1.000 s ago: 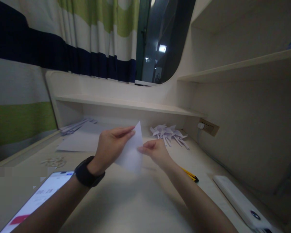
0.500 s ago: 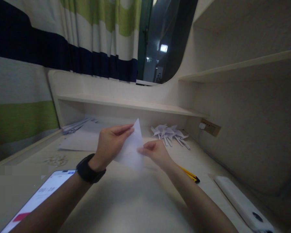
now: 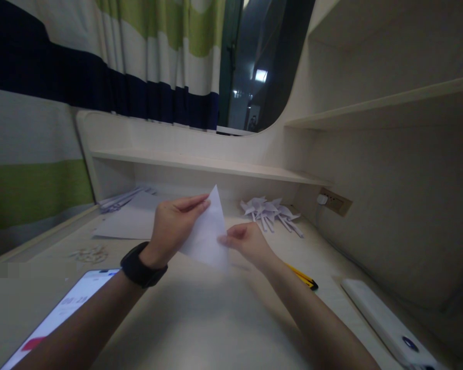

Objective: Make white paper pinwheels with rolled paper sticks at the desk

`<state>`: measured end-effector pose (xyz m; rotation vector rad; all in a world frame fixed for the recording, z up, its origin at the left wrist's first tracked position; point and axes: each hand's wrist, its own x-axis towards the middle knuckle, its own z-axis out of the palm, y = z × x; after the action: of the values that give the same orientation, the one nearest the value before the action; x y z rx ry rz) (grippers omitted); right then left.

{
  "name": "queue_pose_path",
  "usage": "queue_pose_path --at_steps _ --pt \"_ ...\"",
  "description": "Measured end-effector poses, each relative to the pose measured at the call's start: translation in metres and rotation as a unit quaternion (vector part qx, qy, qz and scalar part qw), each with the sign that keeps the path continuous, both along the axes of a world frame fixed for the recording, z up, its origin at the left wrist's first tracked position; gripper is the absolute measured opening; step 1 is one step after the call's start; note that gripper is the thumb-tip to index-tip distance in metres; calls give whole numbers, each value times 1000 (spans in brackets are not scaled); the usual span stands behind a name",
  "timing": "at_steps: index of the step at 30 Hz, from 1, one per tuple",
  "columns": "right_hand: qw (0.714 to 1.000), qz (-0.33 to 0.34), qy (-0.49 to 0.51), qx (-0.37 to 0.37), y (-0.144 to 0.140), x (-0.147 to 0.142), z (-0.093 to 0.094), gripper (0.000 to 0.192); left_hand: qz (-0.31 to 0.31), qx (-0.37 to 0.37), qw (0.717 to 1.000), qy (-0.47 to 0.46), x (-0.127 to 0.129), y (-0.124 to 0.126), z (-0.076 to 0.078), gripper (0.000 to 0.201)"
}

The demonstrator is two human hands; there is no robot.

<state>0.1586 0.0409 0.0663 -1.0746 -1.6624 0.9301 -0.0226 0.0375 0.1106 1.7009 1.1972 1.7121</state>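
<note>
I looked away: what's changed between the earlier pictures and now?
The left grip and the tip of the white paper sheet shifted slightly up and left. Neither took or released anything; the right grip stayed at the sheet's edge. The paper pinwheels stayed put.

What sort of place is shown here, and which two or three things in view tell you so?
Probably a study corner in a home or dormitory: there is a desk, a shelf running above its back part, and a striped curtain hanging behind.
</note>
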Motion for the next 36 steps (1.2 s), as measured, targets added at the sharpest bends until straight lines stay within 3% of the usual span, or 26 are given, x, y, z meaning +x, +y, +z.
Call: queue_pose_path --at_steps 12,25,29,31,33,36 --pt "997 13 -33 -68 -3 -2 6 21 30 -28 999 4 -2 -1 5 29" --pt "998 5 -48 -35 -2 -1 0 22 61 -4 998 30 -8 -3 9 31" --pt "997 3 -64 -37 -4 2 3 21 54 3 994 100 -14 1 11 37" --pt "995 27 -86 -50 -4 5 4 20 94 74 977 176 -16 2 11 44" --pt "988 61 -125 -68 -4 7 4 20 119 184 937 272 -17 -1 11 45" --pt "970 108 -206 -69 -4 7 0 21 14 263 856 445 -13 -9 6 24"
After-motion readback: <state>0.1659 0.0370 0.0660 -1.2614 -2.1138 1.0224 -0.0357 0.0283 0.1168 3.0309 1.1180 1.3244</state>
